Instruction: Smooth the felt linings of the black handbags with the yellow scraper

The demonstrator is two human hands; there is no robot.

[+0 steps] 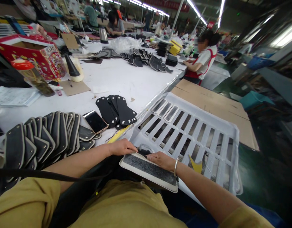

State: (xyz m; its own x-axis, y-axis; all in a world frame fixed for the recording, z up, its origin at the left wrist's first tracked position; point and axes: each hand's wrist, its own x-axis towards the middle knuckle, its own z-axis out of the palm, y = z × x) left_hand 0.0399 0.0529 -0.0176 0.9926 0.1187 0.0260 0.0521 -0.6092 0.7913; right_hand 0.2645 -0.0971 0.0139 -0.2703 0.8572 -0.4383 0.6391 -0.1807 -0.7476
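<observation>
My left hand (122, 147) and my right hand (161, 160) meet over a flat board (149, 171) with a white rim and a dark grey felt top, resting on my lap. Both hands are closed in a pinch on a small black piece (143, 152) at the board's far edge. A silver bracelet (175, 167) sits on my right wrist. A fanned row of black leather pieces (45, 136) lies on the white table (117, 79) to my left. A smaller stack of black pieces (117, 110) lies just beyond my hands.
A phone (95, 121) lies beside the fanned pieces. A white slatted crate (191, 133) stands at my right, with a cardboard sheet (214, 104) behind it. A red box (34, 53) and a jar (33, 77) stand far left. A person in white and red (203, 60) works at the table's far end.
</observation>
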